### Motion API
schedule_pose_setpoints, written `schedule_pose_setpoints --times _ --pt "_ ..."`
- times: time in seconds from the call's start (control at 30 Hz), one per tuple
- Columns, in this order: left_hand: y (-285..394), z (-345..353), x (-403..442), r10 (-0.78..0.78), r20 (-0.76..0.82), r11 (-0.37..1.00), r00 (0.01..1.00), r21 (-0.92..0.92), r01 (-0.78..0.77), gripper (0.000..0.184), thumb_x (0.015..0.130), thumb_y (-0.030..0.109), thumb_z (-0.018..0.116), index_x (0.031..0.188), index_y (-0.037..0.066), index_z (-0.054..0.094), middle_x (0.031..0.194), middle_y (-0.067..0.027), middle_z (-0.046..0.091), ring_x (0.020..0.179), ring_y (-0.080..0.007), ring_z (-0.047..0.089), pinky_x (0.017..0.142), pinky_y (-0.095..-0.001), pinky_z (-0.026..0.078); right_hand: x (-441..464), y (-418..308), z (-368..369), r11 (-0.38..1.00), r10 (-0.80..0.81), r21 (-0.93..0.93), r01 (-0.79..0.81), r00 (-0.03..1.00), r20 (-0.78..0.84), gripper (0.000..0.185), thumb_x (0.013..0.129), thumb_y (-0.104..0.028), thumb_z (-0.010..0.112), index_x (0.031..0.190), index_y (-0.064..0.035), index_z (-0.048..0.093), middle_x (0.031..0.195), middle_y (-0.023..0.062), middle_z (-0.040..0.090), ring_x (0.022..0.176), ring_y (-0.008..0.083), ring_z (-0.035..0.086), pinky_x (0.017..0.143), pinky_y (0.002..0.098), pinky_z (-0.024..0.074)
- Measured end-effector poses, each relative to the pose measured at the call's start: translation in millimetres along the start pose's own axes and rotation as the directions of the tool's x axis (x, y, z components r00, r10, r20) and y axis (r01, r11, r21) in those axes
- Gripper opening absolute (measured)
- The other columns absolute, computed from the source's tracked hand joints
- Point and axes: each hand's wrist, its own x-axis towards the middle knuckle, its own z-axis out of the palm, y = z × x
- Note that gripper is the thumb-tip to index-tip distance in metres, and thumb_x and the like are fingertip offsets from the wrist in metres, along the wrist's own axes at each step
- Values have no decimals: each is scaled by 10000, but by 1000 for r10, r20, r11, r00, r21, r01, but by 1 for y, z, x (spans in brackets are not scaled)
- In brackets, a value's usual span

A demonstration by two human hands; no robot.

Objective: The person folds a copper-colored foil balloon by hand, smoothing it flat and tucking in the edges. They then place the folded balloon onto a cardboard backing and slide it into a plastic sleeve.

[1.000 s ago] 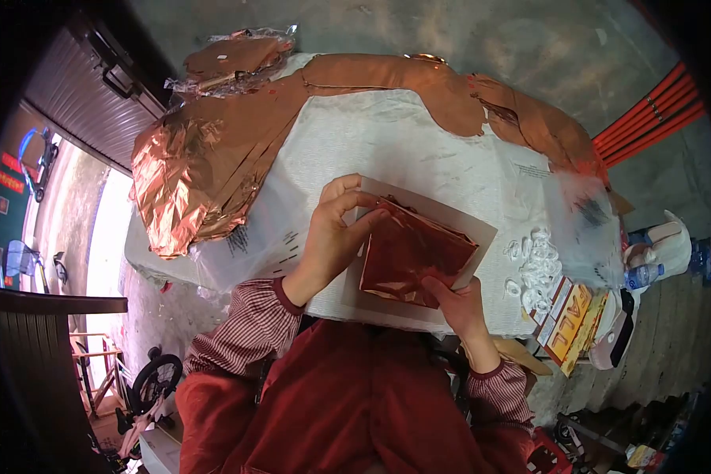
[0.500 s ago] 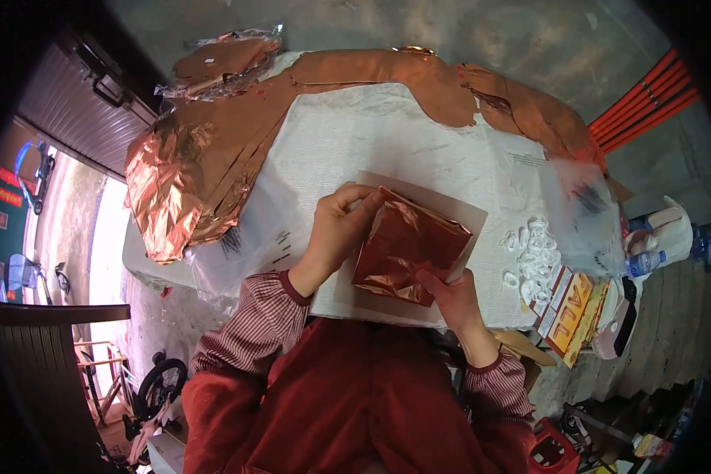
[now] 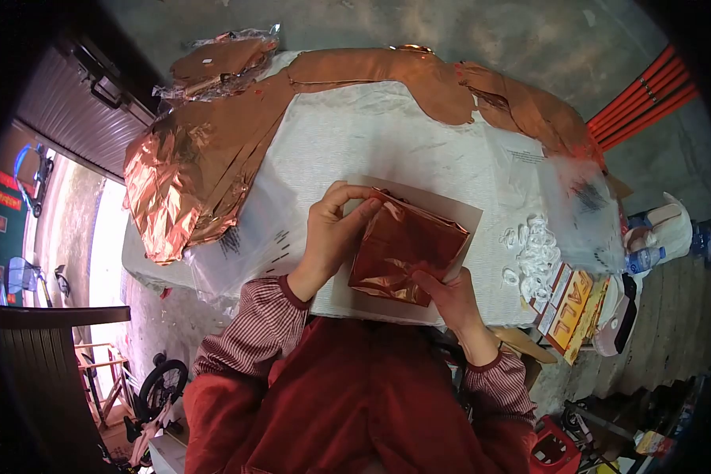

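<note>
A folded square of shiny copper-coloured foil (image 3: 407, 253) lies over a larger greyish card sheet (image 3: 458, 207) at the near side of the table. My left hand (image 3: 336, 229) pinches the foil's upper left corner between thumb and fingers. At the lower right edge, my right hand (image 3: 448, 296) grips the same foil, its thumb on top and the fingers partly hidden beneath. The card's edges show beyond the foil at the top, right and lower left.
Unfolded copper foil sheets (image 3: 205, 150) line the table's left and far edges. To the right are clear plastic bags (image 3: 581, 213), a heap of white rings or loops (image 3: 533, 257) and a printed yellow-and-red card (image 3: 570, 312). The table cover (image 3: 347, 126) is white.
The foil has shifted slightly left with both hands. Its upper left corner is lifted or bent a little more by my left hand.
</note>
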Motion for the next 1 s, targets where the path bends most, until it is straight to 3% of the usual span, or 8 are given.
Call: schedule_pose_setpoints --times 0.07,0.13,0.27,0.37,0.47,0.57,0.63,1.0 --pt "4 1 -3 -24 10 999 1000 22 23 83 885 29 659 966 11 651 902 -9 565 769 -53 532 662 -173 430 0 0 -2 999 27 -29 -27 1000 6 83 866 -78 692 906 -8 712 752 -28 644 677 46 535 603 220 423" --pt "10 8 -4 -82 -38 951 996 -303 67 174 872 -28 652 1012 24 563 912 -11 571 801 -42 537 670 -163 436 0 0 -4 1000 5 -28 -3 999 45 96 867 -84 692 926 -12 715 736 -37 638 659 41 526 583 219 412" --pt "3 -2 -7 -187 38 950 982 -247 190 272 859 -71 643 1054 38 488 953 -23 580 814 -44 553 694 -169 460 0 -4 -5 994 105 27 -107 992 71 99 867 -83 693 936 -13 711 746 -40 637 676 44 531 605 221 421" --pt "3 6 -10 -70 -27 983 997 -171 65 249 876 -49 625 1075 25 494 993 -43 615 765 -91 583 686 -196 491 1 1 -3 999 43 -29 -41 998 51 104 865 -74 691 944 -9 707 783 -37 645 702 50 542 635 226 438" --pt "17 15 -10 -107 -144 930 984 -365 48 304 878 -45 623 1142 19 487 986 -52 654 723 -85 588 641 -190 487 4 7 -5 1000 0 -7 0 1000 30 100 861 -59 689 946 -6 699 826 -31 654 731 57 556 668 231 451" --pt "20 1 -12 -249 -36 923 968 -310 226 290 896 -16 613 1169 19 523 962 -55 674 743 -88 610 653 -187 486 9 14 -13 999 28 17 -29 997 68 87 857 -43 687 936 -8 696 845 -18 658 721 57 562 641 226 451" --pt "5 -9 -10 -389 117 882 914 -240 406 260 895 30 636 1150 42 590 915 -37 673 707 -50 593 511 -178 438 10 16 -16 996 56 69 -61 996 75 70 853 -28 683 920 -10 692 807 -4 656 676 61 562 587 224 443" --pt "-3 -1 -4 -458 36 816 888 -381 436 116 920 151 640 965 46 663 800 7 676 539 -42 538 463 -197 408 16 11 -17 986 157 47 -162 982 101 58 843 6 679 897 10 699 739 5 645 639 77 564 544 225 440"
